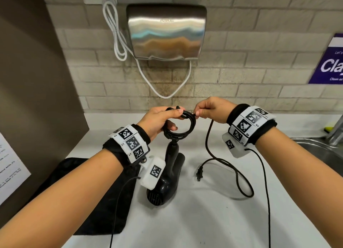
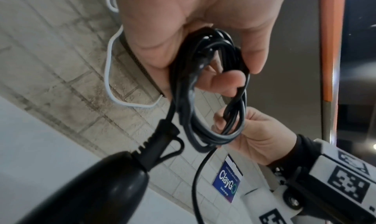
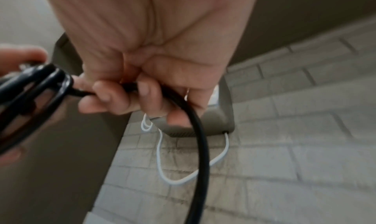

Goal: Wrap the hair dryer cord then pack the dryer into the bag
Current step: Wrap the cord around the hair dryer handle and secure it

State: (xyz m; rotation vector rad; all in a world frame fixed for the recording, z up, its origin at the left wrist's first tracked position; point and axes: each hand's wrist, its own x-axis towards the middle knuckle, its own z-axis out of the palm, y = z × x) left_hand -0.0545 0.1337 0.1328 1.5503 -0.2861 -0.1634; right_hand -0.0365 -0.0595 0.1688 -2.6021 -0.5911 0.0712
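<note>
**Cord mid-wrap, dryer hanging off the coil**

Forearms filled the bottom of the head view when I checked this moment. Left hand point(image 1: 161, 120) was curled round the coil point(image 1: 179, 126), several black loops bunched between thumb and fingers. Right hand point(image 1: 210, 109), at 3 o'clock of the coil and just beside it, pinched the free cord point(image 1: 208, 140) where it left the loops; the right wrist view showed it running under the fingertips point(image 3: 105, 95).

Hair dryer point(image 1: 167, 175) sat at 6 o'clock below the coil, handle up, strain relief point(image 2: 156, 140) leading into the loops. I couldn't tell whether its body rested on the counter point(image 1: 213, 220) or hung clear.

Slack trailed down from the right hand to 5 o'clock, looped on the counter, and ended in the plug point(image 1: 199, 173). So a fair length was unwrapped. Bag point(image 1: 96, 197) lay flat and black at 8 o'clock of the dryer, its edge under or touching it.

Handling, my read:
- Cord looked rubbery and springy; loops would likely pop open if the left grip eased.
- Best hold: across the whole bundle, not a single strand.
- Dryer body was hard, glossy plastic, probably slippery. I'd take it by the handle, not lift it by the cord; the strain relief is the weak point.
- Bag was limp cloth and would need one hand to hold its mouth open.
</note>
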